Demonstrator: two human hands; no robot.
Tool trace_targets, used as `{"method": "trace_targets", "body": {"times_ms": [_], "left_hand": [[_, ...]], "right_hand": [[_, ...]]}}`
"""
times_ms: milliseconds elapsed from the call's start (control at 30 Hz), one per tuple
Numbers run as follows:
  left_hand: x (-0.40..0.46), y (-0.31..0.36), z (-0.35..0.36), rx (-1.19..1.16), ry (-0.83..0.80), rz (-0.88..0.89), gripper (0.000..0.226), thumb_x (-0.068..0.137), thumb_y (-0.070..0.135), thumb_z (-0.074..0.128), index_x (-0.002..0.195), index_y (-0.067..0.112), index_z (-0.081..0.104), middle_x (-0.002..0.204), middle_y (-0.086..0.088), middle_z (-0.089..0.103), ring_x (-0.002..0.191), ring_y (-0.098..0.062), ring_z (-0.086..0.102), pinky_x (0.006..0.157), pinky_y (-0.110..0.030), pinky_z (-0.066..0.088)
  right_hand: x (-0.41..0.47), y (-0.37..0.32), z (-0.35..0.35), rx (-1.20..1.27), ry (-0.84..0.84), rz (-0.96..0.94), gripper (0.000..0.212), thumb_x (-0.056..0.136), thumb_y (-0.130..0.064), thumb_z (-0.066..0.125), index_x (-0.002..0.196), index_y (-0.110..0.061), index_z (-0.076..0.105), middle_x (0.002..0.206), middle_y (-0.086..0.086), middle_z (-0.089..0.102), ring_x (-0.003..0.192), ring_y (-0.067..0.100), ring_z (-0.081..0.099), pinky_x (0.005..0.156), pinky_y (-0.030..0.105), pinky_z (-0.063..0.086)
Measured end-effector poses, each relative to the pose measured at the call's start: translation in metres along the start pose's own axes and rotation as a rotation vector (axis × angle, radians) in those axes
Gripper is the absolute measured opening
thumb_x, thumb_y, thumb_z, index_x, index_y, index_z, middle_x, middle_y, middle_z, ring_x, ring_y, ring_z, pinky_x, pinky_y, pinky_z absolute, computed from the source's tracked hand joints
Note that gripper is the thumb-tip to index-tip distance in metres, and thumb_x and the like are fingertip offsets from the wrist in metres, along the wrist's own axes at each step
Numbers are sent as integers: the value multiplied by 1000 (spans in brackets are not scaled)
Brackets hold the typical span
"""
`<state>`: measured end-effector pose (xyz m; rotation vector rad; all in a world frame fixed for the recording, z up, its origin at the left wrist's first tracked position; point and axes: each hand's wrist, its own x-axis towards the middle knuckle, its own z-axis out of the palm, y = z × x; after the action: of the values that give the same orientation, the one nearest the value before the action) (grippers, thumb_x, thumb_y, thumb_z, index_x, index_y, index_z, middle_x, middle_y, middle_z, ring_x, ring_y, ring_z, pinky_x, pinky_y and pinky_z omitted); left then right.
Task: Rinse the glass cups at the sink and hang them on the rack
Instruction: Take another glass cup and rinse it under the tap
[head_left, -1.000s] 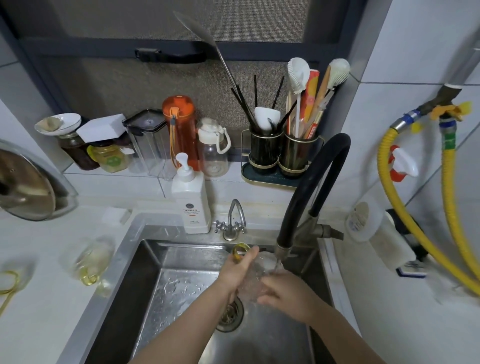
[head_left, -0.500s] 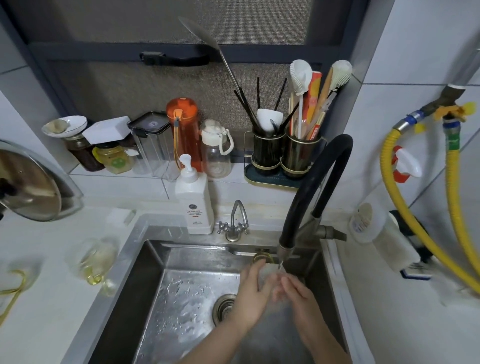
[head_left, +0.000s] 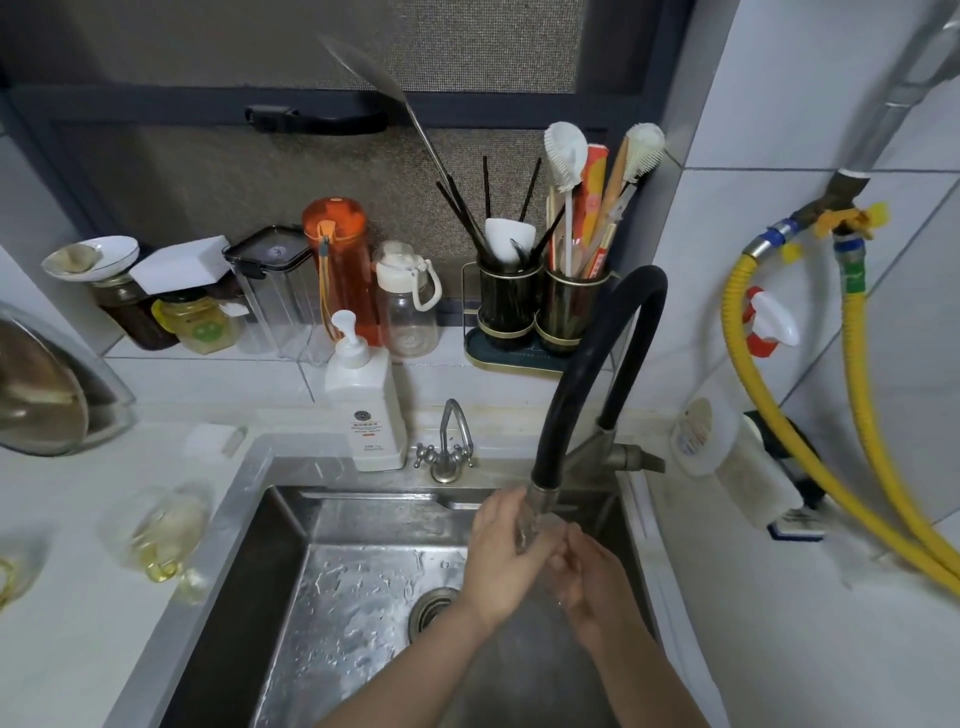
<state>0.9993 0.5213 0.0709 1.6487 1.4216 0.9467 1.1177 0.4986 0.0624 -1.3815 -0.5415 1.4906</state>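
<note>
Rinsing stage, head view. A clear glass cup (head_left: 530, 530) is held directly under the nozzle of the black curved flexible tap (head_left: 597, 364), over the back right corner of the stainless-steel sink (head_left: 291, 525). The left hand (head_left: 501, 558) wraps the cup from its left side, fingers curled round the wall; the right hand (head_left: 589, 577) closes on it from the right, its fingers (head_left: 563, 558) bent against the lower part. Both hands thus grasp the cup, which is largely hidden between them; its handle cannot be made out.

A second clear glass cup with a yellow handle (head_left: 166, 535) lies on the white table (head_left: 62, 649) near the sink's left rim, seemingly awaiting its turn; the rack is not in view.

Handling, as a judgement: the cup is light, rigid and brittle, and wet glass slides readily under wet skin. A blow against the steel wall or the tap nozzle, which sits just above it, could chip the rim. The safest hold is probably round the body with the whole palm, or through the handle once turned outward, keeping the cup low over the basin while it is rotated under the stream.
</note>
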Motion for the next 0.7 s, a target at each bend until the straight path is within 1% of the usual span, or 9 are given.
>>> {"method": "trace_targets", "body": {"times_ms": [100, 233, 300, 400, 467, 533, 567, 633, 700], "left_hand": [[-7, -4, -13, -66, 15, -38, 57, 84, 59, 53, 135, 37, 39, 136, 18, 40, 128, -1, 31, 109, -25, 27], [-16, -2, -25, -298, 104, -201, 76, 73, 72, 47, 140, 41, 27, 149, 14, 27, 136, -2, 23, 114, -28, 20], [-18, -1, -31, -444, 111, -315, 83, 72, 72, 49, 143, 36, 24, 149, 7, 32, 136, -6, 29, 109, -27, 25], [-17, 4, -40, -616, 111, -405, 68, 91, 53, 50, 146, 29, 19, 137, 7, 42, 127, -10, 39, 99, -26, 31], [-13, 3, -45, -598, 117, -437, 62, 95, 42, 48, 147, 24, 19, 131, 8, 38, 127, -13, 39, 103, -31, 32], [-5, -5, -52, -509, 122, -421, 45, 96, 37, 49, 137, 20, 38, 125, 6, 47, 122, -16, 47, 105, -35, 36], [-1, -8, -55, -464, 105, -402, 32, 95, 35, 52, 123, 20, 50, 116, 4, 56, 113, -17, 54, 101, -37, 40], [4, -14, -57, -400, 42, -371, 20, 89, 37, 60, 95, 19, 64, 87, 4, 66, 88, -18, 62, 89, -45, 49], [7, -15, -57, -417, -39, -369, 13, 89, 26, 63, 85, 14, 68, 74, 2, 64, 73, -15, 61, 72, -39, 54]], "right_hand": [[-1, -8, 16, 12, -34, 13, 27, 95, -27, 53, 85, -7, 69, 64, 5, 53, 59, 14, 47, 58, 29, 34], [-2, -17, 42, -161, -87, -77, 27, 91, -33, 58, 82, -10, 68, 64, 3, 58, 59, 13, 54, 65, 29, 43], [-4, -20, 51, -227, -110, -146, 30, 89, -36, 60, 76, -9, 65, 59, 1, 57, 55, 10, 54, 62, 22, 44], [-6, -20, 54, -349, -138, -229, 36, 88, -40, 59, 70, -9, 64, 52, -3, 54, 52, 9, 52, 63, 23, 43], [-8, -20, 44, -473, -174, -279, 37, 89, -39, 57, 65, -12, 62, 53, -5, 55, 56, 7, 53, 69, 25, 41], [-12, -19, 31, -587, -260, -305, 26, 92, -30, 56, 71, -17, 64, 59, -6, 58, 62, 1, 56, 71, 21, 42], [-15, -18, 23, -640, -307, -308, 21, 92, -25, 56, 75, -18, 65, 64, -6, 60, 66, -1, 57, 72, 19, 43], [-20, -18, 8, -733, -332, -320, 17, 91, -20, 59, 79, -14, 68, 74, 2, 64, 72, 1, 58, 73, 17, 43], [-24, -21, -9, -799, -309, -347, 19, 89, -18, 61, 80, -2, 68, 81, 15, 63, 72, 10, 57, 71, 17, 40]]}}
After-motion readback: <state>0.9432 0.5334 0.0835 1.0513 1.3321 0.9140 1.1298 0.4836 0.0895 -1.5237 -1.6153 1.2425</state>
